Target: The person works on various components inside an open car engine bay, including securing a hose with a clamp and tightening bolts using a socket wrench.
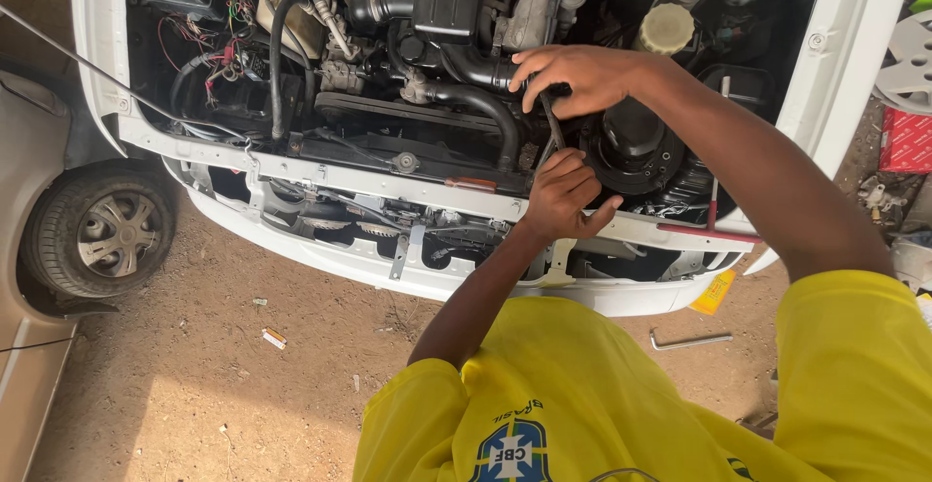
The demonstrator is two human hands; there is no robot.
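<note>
My right hand (582, 74) is closed over the top end of a slim dark metal tool (550, 125), a wrench or bar, standing nearly upright in the open engine bay (388, 65) of a white car. My left hand (563, 194) grips the lower end of the same tool, just above the white front crossmember (340, 179). The tool's tip is hidden behind my left hand. A thick black hose (485, 103) curves right beside both hands.
A black round housing (631, 142) sits right of the tool, with a cream cap (666, 28) behind it. A grey car's wheel (102, 232) stands at left. On the dirt ground lie an L-shaped key (689, 340) and a small scrap (274, 337). A red-handled tool (709, 232) rests on the crossmember.
</note>
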